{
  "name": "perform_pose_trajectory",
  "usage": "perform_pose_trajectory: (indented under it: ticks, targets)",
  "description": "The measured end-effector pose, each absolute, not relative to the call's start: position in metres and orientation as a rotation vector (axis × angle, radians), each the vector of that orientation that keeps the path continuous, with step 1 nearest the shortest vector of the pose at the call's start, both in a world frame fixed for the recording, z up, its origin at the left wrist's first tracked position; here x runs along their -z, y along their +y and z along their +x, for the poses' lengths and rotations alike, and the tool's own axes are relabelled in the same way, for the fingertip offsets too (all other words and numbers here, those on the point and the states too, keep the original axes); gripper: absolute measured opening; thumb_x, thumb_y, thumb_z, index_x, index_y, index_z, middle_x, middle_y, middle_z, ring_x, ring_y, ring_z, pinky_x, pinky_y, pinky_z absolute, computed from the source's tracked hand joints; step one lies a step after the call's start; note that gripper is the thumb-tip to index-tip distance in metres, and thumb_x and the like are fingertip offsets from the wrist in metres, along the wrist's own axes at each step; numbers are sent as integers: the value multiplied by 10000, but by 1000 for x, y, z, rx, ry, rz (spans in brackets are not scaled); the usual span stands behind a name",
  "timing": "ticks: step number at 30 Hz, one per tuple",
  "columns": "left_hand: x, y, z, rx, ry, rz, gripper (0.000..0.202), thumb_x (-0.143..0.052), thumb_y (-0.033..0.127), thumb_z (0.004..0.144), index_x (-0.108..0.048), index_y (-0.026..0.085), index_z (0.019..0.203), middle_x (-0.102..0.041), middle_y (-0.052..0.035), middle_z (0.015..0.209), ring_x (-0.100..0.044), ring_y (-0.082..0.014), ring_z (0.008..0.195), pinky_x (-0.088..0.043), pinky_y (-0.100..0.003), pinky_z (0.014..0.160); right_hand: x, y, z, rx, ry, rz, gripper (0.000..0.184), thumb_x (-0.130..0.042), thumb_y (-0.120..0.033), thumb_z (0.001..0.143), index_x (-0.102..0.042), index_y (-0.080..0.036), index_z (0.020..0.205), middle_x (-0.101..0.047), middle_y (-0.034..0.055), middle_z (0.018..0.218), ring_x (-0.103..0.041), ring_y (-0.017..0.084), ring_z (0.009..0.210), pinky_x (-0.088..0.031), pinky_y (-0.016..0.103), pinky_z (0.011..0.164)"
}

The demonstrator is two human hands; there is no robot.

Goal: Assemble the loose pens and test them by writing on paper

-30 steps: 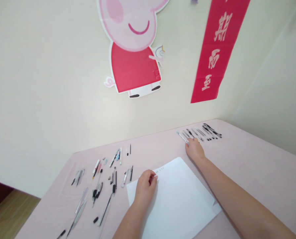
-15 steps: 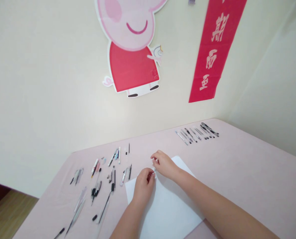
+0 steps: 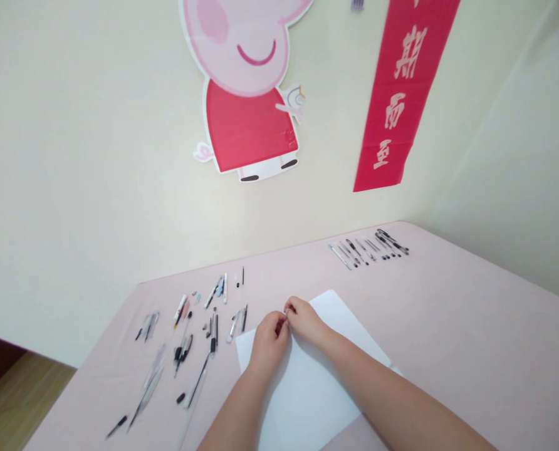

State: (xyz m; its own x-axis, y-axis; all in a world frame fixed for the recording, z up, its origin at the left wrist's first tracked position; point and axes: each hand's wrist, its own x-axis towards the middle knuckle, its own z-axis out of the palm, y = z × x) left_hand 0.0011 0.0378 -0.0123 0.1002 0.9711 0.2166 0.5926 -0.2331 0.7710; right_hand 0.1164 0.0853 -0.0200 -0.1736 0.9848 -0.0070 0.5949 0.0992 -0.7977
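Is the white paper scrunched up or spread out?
Spread out: the paper shows a broad face across the table, beneath the left hand and right hand.

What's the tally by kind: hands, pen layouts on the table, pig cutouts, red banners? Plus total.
Hands: 2 (left hand, right hand)
Pen layouts: 2 (left spread of pen parts, back-right row of pens)
Pig cutout: 1
Red banner: 1
Total: 6
Individual pen parts: too small to count.
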Motion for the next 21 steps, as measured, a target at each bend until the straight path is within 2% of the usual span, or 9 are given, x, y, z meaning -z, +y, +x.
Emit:
perform_pose_trajectory:
  ticks: [6, 10, 15, 21]
  targets:
    - [12, 44, -8, -1043, 1562, 1846, 150, -430, 239, 762, -564, 180, 732, -591, -22, 692, -536, -154, 643, -401, -268, 599, 18, 78, 118, -795, -1892, -1496, 152, -419, -92, 729, -556, -156, 720, -591, 33, 709, -513, 134, 689, -345, 217, 622]
    - [-2, 49, -29, -1011, 1772, 1869, 134, -430, 236, 758, -551, 180, 768, -597, -30, 733, -534, -151, 636, -409, -276, 625, 15, 74, 120, -695, -1955, -1438, 157, -413, -73, 722, -544, -157, 704, -589, 39, 714, -507, 133, 684, -341, 217, 626]
    - [-17, 51, -69, -811, 2184, 1918, 123, -438, 230, 762, -540, 187, 815, -576, -57, 845, -540, -175, 735, -397, -300, 699, 14, 72, 120, -678, -1994, -1406, 163, -404, -69, 722, -539, -157, 703, -590, 45, 727, -510, 137, 697, -341, 220, 634]
    - [-22, 48, -87, -571, 2347, 1883, 115, -437, 254, 778, -517, 184, 823, -548, -71, 901, -547, -195, 806, -376, -294, 679, 14, 74, 121, -709, -2025, -1410, 168, -409, -64, 710, -549, -154, 694, -589, 39, 708, -502, 131, 670, -328, 217, 610]
